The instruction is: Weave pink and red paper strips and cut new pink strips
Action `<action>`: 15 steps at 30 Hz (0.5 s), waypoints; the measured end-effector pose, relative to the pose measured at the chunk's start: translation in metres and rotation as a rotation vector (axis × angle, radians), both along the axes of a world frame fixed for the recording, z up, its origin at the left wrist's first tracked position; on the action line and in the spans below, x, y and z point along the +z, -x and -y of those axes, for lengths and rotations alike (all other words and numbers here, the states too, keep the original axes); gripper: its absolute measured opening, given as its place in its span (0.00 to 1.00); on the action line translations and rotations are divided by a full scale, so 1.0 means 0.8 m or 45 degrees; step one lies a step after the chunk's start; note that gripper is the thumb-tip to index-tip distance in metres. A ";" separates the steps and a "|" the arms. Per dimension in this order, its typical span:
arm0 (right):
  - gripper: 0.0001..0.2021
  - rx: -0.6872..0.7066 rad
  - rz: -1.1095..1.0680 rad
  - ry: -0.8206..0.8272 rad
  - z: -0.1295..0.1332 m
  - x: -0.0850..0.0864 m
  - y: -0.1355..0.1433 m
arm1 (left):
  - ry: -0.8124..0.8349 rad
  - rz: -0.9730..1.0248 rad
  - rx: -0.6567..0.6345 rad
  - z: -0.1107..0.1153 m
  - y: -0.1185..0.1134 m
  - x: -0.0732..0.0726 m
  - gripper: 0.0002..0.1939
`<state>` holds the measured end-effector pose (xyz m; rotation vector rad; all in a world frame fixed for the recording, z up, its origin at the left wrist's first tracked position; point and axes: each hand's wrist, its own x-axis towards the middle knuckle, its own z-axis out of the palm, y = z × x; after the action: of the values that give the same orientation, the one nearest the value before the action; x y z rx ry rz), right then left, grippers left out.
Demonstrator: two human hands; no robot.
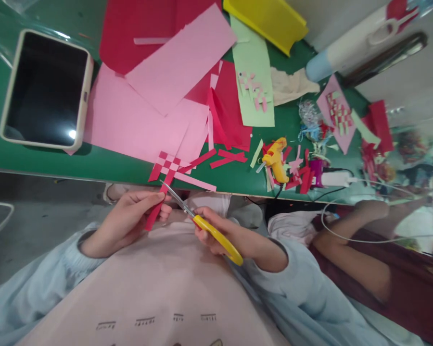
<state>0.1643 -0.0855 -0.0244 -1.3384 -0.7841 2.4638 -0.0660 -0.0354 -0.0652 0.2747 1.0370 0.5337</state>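
Note:
My left hand (139,211) pinches a red paper strip (157,211) that hangs from a woven red-and-pink paper piece (169,164). The weave sits at the table's near edge, with a pink strip (197,181) and red strips sticking out of it. In my right hand (216,230) is a pair of scissors (216,235) with yellow handles, my fingers closed round them. Their metal blades point up and left and reach the red strip just above my left fingertips. Whether the blades are touching the strip, I cannot tell.
Pink paper sheets (140,120) and a phone (45,91) lie on the green table (104,166). To the right are a yellow glue gun (276,158), paper scraps, green paper (254,53) and a white power plug with cables (335,179). Another person's arm (353,245) rests at the right.

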 end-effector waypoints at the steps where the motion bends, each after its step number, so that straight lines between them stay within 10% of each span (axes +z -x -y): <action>1: 0.20 -0.024 0.002 -0.019 0.006 -0.001 0.002 | 0.001 0.000 0.005 0.002 -0.001 -0.001 0.15; 15: 0.26 -0.263 -0.100 -0.019 0.042 -0.024 0.010 | 0.051 -0.109 0.003 0.018 -0.010 -0.005 0.18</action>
<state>0.1564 -0.1190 -0.0437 -1.2416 -0.6119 2.3281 -0.0577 -0.0502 -0.0695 0.2627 1.1299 0.5060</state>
